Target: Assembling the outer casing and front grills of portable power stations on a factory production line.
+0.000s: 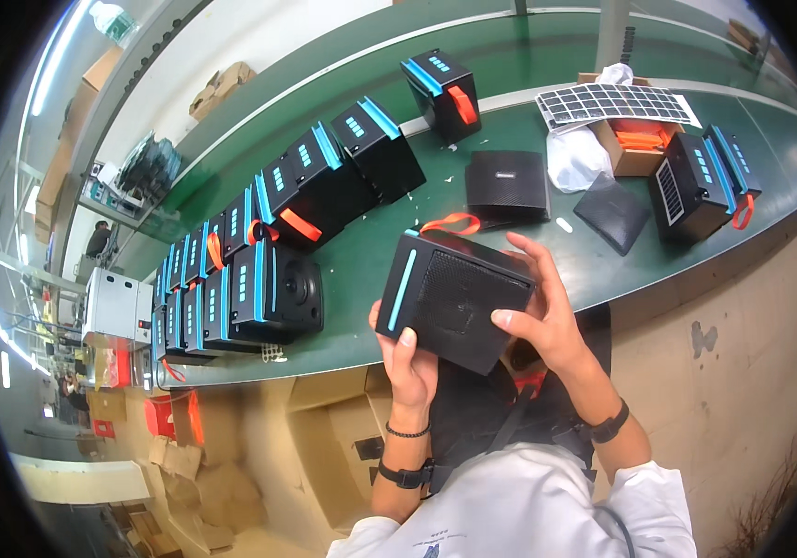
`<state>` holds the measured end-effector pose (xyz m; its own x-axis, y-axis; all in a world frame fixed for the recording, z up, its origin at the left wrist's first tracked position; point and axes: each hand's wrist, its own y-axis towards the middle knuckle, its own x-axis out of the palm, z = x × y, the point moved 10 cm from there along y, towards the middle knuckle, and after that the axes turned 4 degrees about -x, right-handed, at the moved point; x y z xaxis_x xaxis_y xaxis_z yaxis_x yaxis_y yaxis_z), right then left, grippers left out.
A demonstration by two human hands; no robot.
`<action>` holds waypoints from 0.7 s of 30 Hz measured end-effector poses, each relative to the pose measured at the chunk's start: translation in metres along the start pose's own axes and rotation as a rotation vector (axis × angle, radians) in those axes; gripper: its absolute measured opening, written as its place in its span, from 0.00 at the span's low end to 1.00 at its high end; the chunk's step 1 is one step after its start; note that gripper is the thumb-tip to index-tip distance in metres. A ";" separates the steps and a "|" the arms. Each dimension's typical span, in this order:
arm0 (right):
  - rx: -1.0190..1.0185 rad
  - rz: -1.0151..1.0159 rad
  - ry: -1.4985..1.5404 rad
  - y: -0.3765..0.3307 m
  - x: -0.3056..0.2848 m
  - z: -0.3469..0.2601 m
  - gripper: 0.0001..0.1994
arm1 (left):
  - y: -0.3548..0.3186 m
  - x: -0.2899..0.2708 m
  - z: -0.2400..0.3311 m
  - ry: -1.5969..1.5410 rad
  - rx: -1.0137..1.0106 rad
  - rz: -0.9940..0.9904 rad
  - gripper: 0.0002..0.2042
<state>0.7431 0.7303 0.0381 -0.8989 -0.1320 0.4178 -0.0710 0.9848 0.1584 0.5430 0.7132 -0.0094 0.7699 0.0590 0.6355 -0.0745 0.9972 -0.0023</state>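
Between my two hands is a black box-shaped speaker (454,293) with a mesh front, a light-blue stripe along its left side and an orange strap at its far edge. My left hand (407,367) grips its lower left corner, the thumb lying on the front. At the right side my right hand (552,321) holds it, thumb pressed on the front and fingers around the edge. Just beyond the speaker, a stack of black mesh panels (507,181) lies on the green table. Right of that stack is a dark flat sheet (612,216).
Rows of similar speakers (310,177) line the table's left side; one shows an exposed round driver (301,286). Two more speakers (691,200) stand at right. Behind are a carton of orange straps (640,139) and a sticker sheet (617,104). Open cardboard boxes (324,437) sit below the edge.
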 end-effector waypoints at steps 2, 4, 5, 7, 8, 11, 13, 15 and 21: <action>0.033 0.022 0.057 -0.001 -0.010 0.000 0.49 | -0.004 0.004 0.008 0.031 -0.011 -0.020 0.32; 0.036 -0.017 0.065 -0.002 -0.013 -0.005 0.47 | -0.004 0.000 0.004 0.287 -0.139 -0.123 0.33; 0.031 -0.019 0.064 -0.002 -0.015 -0.006 0.47 | -0.001 0.003 0.009 0.377 -0.097 -0.201 0.38; -0.092 -0.162 -0.072 -0.004 -0.005 -0.017 0.48 | -0.001 0.026 0.024 0.491 -0.062 -0.196 0.41; -0.089 -0.164 -0.072 -0.006 -0.004 -0.016 0.48 | 0.000 0.037 0.031 0.602 -0.031 -0.192 0.44; -0.169 -0.220 -0.123 -0.003 0.009 -0.022 0.49 | 0.009 0.045 0.037 0.571 -0.004 -0.247 0.50; -0.253 -0.196 -0.182 0.003 0.012 -0.031 0.51 | 0.015 0.044 0.033 0.525 -0.007 -0.278 0.51; -0.247 -0.145 -0.177 0.012 0.012 -0.026 0.51 | 0.022 0.041 0.036 0.495 0.112 -0.244 0.54; -0.199 -0.036 -0.126 0.015 0.008 -0.004 0.49 | 0.033 0.022 0.013 0.526 0.125 -0.219 0.55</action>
<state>0.7367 0.7432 0.0476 -0.9451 -0.1388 0.2959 -0.0281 0.9365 0.3497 0.5498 0.7468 0.0146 0.9846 -0.1017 0.1420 0.0725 0.9776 0.1974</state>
